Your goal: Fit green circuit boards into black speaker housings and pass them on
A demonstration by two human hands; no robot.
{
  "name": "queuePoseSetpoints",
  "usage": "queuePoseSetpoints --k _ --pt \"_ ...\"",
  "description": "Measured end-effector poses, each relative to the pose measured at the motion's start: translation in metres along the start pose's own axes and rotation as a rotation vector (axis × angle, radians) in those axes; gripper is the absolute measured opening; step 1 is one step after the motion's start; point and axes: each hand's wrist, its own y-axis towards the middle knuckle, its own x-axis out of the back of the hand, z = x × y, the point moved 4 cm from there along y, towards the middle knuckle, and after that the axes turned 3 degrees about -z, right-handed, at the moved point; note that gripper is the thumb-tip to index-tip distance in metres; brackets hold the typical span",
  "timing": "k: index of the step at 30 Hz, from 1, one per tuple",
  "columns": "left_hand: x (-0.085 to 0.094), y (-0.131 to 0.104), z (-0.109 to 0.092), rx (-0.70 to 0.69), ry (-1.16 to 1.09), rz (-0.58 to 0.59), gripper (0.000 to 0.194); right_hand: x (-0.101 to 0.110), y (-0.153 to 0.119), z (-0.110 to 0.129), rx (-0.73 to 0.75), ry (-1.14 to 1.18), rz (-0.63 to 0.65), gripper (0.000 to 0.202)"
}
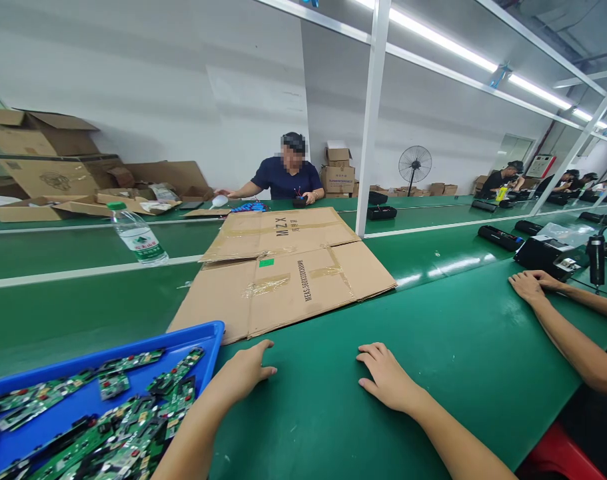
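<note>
My left hand (247, 368) is just above or on the green worktop (303, 413), thumb and fingers apart, with nothing in it. It is close to the right edge of a blue tray (217, 337) that holds several green circuit boards (128, 427). Farther right, my right hand (386, 377) rests over the worktop with its fingers spread, holding nothing. Beyond both hands lies a flattened cardboard box (283, 287) with tape strips and printed letters. Its near edge is a little ahead of my left hand.
A water bottle (138, 233) stands at the left beyond the tray. At the right, another person's hands (530, 283) rest near a black device (546, 257). A white post (374, 120) rises past the cardboard. Across the bench sits a co-worker (290, 175). Cardboard boxes (58, 170) are piled at far left.
</note>
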Motion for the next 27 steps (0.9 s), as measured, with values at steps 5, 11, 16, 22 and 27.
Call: queuePoseSetpoints --k 5,11,16,22,27 --pt "0.002 -0.003 -0.004 -0.025 -0.011 0.014 0.054 0.0 0.0 0.0 0.002 -0.005 -0.003 0.039" --pt "0.001 -0.002 -0.001 -0.031 -0.035 0.022 0.05 0.001 0.0 0.0 0.002 -0.002 -0.005 0.039" --pt "0.003 -0.006 -0.004 -0.038 -0.053 0.016 0.045 0.002 -0.002 0.002 -0.005 0.011 -0.007 0.04" --pt "0.006 -0.013 -0.012 -0.033 -0.03 0.003 0.049 0.0 -0.003 0.002 -0.013 0.025 -0.016 0.039" --pt "0.006 -0.012 -0.009 -0.008 -0.014 -0.025 0.051 -0.001 -0.002 0.002 -0.008 0.02 -0.007 0.038"
